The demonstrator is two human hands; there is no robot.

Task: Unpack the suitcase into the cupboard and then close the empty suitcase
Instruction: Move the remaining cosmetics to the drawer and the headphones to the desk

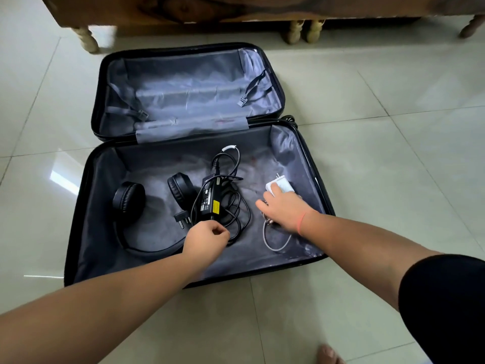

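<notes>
Nearest, at 5 o'clock, a bare foot (329,354) on the tiles, black sleeve (446,298) at 4. Both arms reach forward into the suitcase (88,219), which lies flat open on the floor at centre, hinge running 9 to 3. Black hard shell, crinkled grey lining.

Left hand (207,236) at 6 o'clock of the near half, fingers curled, pinching the black cord (236,222). Right hand (284,208) at 3 o'clock of that half, fingers bent down over the white charger (282,186), gripping it; red thread (301,219) on the wrist. White cable (275,243) loops out below that hand.

Power brick (210,199), black with a yellow label, sits mid-half inside the cord tangle, its plug (182,218) just beside. Black headphones (128,198) at 9, one cup upright, band curving toward the left wrist. Far half: grey lining, two loose straps (143,115), buckle ends apart.

Floor (393,153): glossy pale tiles, bright glare patch at 9. Wooden furniture (157,11) on turned legs (90,39) along 12, just behind the case's far edge. Open tile at 3 and at 9, and bare tile between the near rim and the foot.
</notes>
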